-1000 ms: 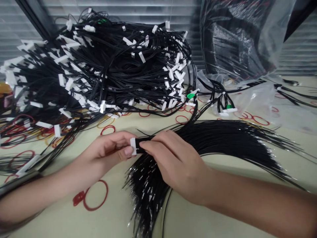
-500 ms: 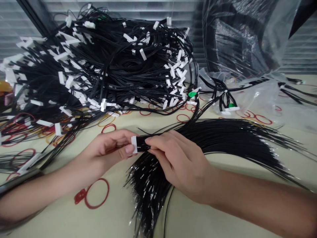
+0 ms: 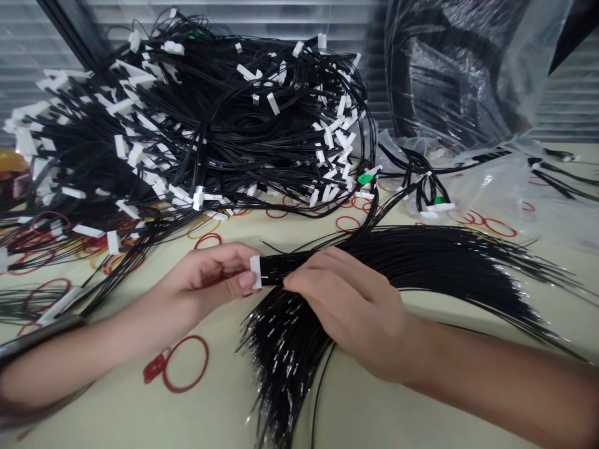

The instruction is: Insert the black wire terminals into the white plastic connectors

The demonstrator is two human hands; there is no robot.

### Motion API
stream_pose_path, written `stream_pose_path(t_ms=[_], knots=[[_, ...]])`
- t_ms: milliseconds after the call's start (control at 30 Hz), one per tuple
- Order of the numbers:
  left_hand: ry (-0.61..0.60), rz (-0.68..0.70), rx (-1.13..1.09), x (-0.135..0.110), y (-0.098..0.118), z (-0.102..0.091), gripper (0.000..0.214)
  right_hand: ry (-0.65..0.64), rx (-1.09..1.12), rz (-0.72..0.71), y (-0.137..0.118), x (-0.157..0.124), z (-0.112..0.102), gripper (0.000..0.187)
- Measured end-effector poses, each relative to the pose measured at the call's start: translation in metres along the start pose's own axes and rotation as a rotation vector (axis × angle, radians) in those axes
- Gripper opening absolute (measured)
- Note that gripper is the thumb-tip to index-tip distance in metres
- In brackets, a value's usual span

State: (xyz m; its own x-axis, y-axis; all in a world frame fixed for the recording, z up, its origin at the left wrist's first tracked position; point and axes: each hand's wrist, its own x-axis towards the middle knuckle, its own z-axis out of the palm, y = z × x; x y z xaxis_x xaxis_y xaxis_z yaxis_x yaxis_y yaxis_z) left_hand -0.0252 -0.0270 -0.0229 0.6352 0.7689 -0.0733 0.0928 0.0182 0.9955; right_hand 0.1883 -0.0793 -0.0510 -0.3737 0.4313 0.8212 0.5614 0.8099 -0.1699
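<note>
Left hand: the left hand, at lower centre-left, pinches a white plastic connector between thumb and fingers.

Right hand: the right hand, just to the right, closes its fingers around the black wires where they leave the connector. The hands are together but not touching, both clamped on one harness.

Wires: the long black bundle sweeps from the connector out to the lower right, and its loose ends, tipped with bright metal terminals, fan across the bench.

Rest: a large heap of black wire harnesses with white connectors fills the upper left. Red rubber bands lie scattered on the bench. A clear plastic bag holding more wire sits at upper right, in front of window blinds.
</note>
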Motion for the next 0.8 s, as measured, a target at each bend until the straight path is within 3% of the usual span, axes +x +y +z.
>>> stream_pose_path(t_ms=[233,400,567,800], knots=[[-0.059,-0.031,-0.004,0.001,0.0,-0.007,0.012,-0.004,0.068,0.042,0.001,-0.004,0.0,0.02],[-0.025,-0.015,0.034,-0.001,0.001,-0.004,0.004,0.012,0.119,-0.005,0.002,-0.003,0.0,0.018],[0.028,0.02,0.037,0.001,0.005,0.002,0.008,-0.008,0.011,0.054,0.0,-0.001,0.0,0.016],[0.004,0.017,0.045,0.0,0.005,0.001,0.004,-0.022,-0.021,0.079,-0.001,0.0,0.0,0.016]])
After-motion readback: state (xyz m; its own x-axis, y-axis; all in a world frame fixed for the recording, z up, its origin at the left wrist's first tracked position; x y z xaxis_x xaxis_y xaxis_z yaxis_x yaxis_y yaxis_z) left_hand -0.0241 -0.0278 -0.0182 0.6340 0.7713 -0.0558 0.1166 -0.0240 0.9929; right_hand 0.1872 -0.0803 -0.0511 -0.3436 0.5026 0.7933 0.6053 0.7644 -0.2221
